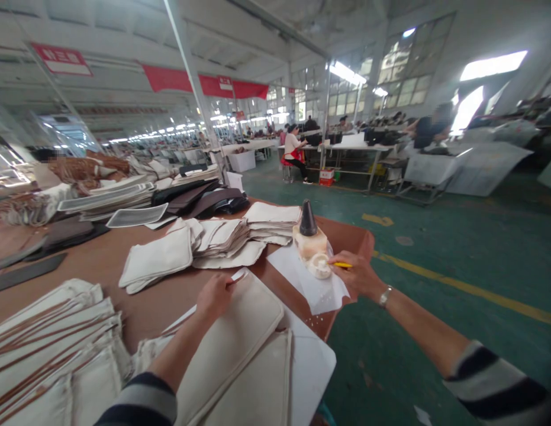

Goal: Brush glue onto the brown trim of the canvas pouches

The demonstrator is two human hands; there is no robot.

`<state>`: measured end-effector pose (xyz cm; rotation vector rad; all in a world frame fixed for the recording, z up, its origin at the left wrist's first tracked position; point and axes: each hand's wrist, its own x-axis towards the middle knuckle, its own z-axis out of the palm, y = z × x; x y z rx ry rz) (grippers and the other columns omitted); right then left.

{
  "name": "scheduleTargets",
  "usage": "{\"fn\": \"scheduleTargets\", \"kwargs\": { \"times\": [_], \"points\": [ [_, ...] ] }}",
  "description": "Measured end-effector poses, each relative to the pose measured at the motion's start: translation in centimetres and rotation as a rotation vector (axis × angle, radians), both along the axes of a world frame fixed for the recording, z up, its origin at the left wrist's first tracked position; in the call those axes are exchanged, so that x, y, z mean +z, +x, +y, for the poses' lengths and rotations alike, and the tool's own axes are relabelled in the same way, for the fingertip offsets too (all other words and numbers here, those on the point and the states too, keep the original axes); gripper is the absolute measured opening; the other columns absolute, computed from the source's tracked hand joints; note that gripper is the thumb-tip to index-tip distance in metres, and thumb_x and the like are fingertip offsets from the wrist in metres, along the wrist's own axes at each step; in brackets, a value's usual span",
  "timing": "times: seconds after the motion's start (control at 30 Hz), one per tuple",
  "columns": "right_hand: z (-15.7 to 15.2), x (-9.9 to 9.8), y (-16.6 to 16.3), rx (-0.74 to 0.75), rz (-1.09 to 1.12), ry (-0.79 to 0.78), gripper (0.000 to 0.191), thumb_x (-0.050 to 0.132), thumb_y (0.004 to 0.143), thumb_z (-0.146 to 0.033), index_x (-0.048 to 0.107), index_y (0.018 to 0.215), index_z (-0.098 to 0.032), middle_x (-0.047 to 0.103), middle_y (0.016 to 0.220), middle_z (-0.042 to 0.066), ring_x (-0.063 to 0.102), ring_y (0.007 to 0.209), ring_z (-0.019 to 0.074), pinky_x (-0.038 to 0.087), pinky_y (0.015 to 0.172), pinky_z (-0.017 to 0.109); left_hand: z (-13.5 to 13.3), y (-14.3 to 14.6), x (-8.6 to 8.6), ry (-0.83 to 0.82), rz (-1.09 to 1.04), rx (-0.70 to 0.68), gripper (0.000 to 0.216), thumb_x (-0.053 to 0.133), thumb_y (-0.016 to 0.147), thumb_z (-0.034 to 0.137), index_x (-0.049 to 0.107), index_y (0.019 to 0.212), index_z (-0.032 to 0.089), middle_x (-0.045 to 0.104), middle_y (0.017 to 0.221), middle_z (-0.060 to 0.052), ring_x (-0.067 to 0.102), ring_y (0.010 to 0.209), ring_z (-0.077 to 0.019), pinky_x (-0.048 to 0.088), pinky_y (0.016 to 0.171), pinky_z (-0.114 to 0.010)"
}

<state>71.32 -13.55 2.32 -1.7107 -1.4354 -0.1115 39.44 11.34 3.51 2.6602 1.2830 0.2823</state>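
Note:
My left hand (214,297) is closed in a pinch at the upper edge of a cream padded panel (244,319); a thin brownish edge shows at its fingertips. Another cream panel (257,384) lies partly under that one, over a white board (313,355). My right hand (357,273) grips a thin yellow-handled tool (342,265) at a small round dish (320,266) of white paste. The tool's tip is hidden. Just behind the dish stands a pale bottle (309,241) with a black cone-shaped top (308,219). Both rest on a white paper sheet (297,269) spotted with white drops.
Cream panels (222,236) are stacked along the brown table (151,307). More panels with brown strips (53,349) lie at the left front. Dark pieces (195,198) sit farther back. Beyond the table's right edge is green floor (412,307); a seated person (293,148) works farther off.

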Motion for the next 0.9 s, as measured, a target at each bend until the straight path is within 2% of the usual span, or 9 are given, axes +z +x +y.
{"fn": "scheduleTargets", "kwargs": {
  "times": [0.07,0.2,0.33,0.4,0.47,0.57,0.63,0.77,0.9],
  "points": [
    [-1.0,0.0,-0.7,0.025,-0.014,0.005,0.025,0.057,0.090,-0.033,0.076,0.096,-0.018,0.067,0.092,0.010,0.064,0.084,0.0222,0.051,0.079,0.032,-1.1,-0.5,0.8,0.010,-0.063,-0.004,0.024,0.049,0.096,0.031,0.069,0.101,0.020,0.071,0.111,-0.009,0.064,0.101,-0.0238,0.040,0.077,-0.028],
    [-2.9,-0.1,-2.3,0.054,0.008,-0.003,0.025,0.059,0.089,-0.038,0.077,0.094,-0.021,0.066,0.085,0.008,0.063,0.078,0.0221,0.051,0.076,0.033,-3.1,-1.9,2.1,-0.043,-0.154,-0.015,0.027,0.047,0.095,0.033,0.067,0.104,0.018,0.071,0.090,-0.007,0.063,0.084,-0.0223,0.037,0.070,-0.028],
    [-3.1,-0.3,-2.9,-0.091,0.159,0.092,0.033,0.058,0.091,-0.048,0.073,0.095,-0.018,0.070,0.090,0.010,0.067,0.081,0.0242,0.054,0.074,0.034,-5.3,-3.0,3.4,-0.147,-0.221,-0.079,0.038,0.045,0.095,0.045,0.072,0.100,0.019,0.068,0.077,-0.001,0.062,0.073,-0.0181,0.038,0.063,-0.025],
    [-2.6,-0.3,-2.9,-0.191,0.283,0.144,0.041,0.054,0.093,-0.053,0.070,0.099,-0.015,0.071,0.084,0.011,0.068,0.071,0.0237,0.055,0.063,0.032,-6.8,-3.5,4.2,-0.228,-0.296,-0.105,0.042,0.047,0.092,0.050,0.074,0.100,0.019,0.068,0.075,0.001,0.062,0.071,-0.0177,0.039,0.061,-0.023],
    [-2.1,-0.2,-3.0,-0.260,0.392,0.171,0.045,0.055,0.090,-0.056,0.069,0.095,-0.013,0.068,0.070,0.010,0.064,0.056,0.0221,0.051,0.050,0.029,-8.6,-4.0,5.1,-0.348,-0.414,-0.125,0.041,0.054,0.088,0.050,0.076,0.101,0.018,0.070,0.077,0.001,0.064,0.073,-0.0185,0.041,0.062,-0.023],
    [-2.6,0.8,-4.1,-0.312,0.490,0.224,0.041,0.066,0.080,-0.055,0.067,0.080,-0.014,0.060,0.055,0.006,0.056,0.046,0.0193,0.042,0.042,0.026,-11.3,-4.8,6.1,-0.512,-0.544,-0.133,0.039,0.062,0.082,0.048,0.077,0.100,0.017,0.073,0.080,-0.001,0.063,0.073,-0.0183,0.042,0.063,-0.023],
    [-3.7,2.2,-5.9,-0.312,0.545,0.284,0.038,0.067,0.081,-0.053,0.066,0.079,-0.015,0.057,0.054,0.004,0.052,0.045,0.0163,0.038,0.041,0.024,-12.9,-5.5,6.4,-0.585,-0.574,-0.128,0.039,0.066,0.080,0.048,0.078,0.097,0.015,0.073,0.079,-0.002,0.061,0.070,-0.0173,0.042,0.062,-0.023],
    [-6.6,5.9,-11.4,-0.172,0.670,0.343,0.037,0.063,0.089,-0.054,0.063,0.086,-0.017,0.051,0.056,-0.001,0.045,0.046,0.0128,0.034,0.041,0.021,-15.3,-6.6,6.2,-0.729,-0.601,-0.153,0.041,0.069,0.078,0.048,0.077,0.100,0.014,0.072,0.081,-0.004,0.060,0.070,-0.0170,0.042,0.061,-0.023],
    [-8.3,8.9,-16.6,0.153,0.893,0.402,0.033,0.073,0.085,-0.046,0.061,0.079,-0.016,0.044,0.052,-0.004,0.038,0.045,0.0093,0.032,0.043,0.019,-16.9,-7.6,5.9,-0.691,-0.594,-0.228,0.038,0.068,0.079,0.046,0.078,0.098,0.015,0.073,0.085,-0.006,0.061,0.075,-0.0182,0.043,0.063,-0.024]
  ]
}}
